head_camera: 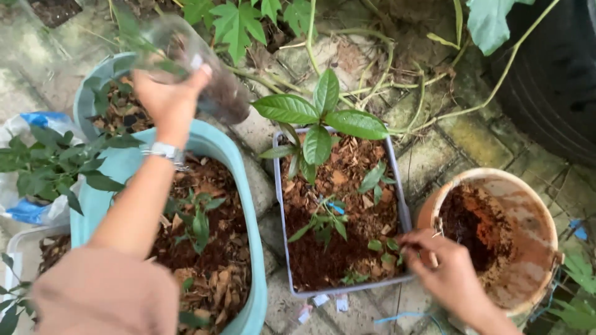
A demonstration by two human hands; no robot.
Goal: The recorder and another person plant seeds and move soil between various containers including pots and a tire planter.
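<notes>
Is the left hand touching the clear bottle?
Touching. The head view shows the left hand wrapped around the clear bottle, fingers pressed on its side, holding it tilted above the pots.

Round tub [245,186]: pale blue, filled with dark soil, dry leaves and small seedlings.
Bucket [534,205]: orange-brown, tilted, some soil seen inside.
Plastic bag [31,167]: white and blue, partly hidden by leaves.
Paving [434,155]: mossy stone, crossed by vine stems.
</notes>
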